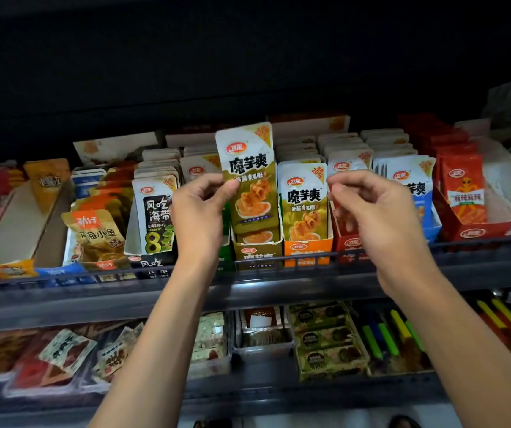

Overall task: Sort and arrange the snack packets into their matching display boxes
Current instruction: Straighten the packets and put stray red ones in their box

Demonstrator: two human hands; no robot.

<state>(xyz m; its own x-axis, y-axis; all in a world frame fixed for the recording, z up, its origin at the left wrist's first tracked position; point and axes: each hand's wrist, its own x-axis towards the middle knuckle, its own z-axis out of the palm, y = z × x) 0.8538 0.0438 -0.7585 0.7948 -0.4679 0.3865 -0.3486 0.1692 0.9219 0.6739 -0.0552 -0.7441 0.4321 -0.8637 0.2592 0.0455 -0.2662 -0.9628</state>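
Left hand point(198, 208): grip closed in a thumb-and-forefinger pinch on the left edge of a white-and-olive foil snack packet point(249, 177), held upright and raised partly out of the olive-brown cardboard display box point(257, 250) at the shelf front, just left of centre. Its colours match that box.

Right hand point(374, 208): fingers curled nearly together at about 3 o'clock from the raised packet, at the top of the packets in the red cardboard display box point(348, 242); whether it has hold of one cannot be told. An orange cardboard display box point(306, 250) stands between the two.

Handling assessment: the packet appears light, thin, pliable and glossy, so likely slippery. Best held at a sealed edge, avoiding the filled middle, and lowered straight between neighbours to prevent buckling.
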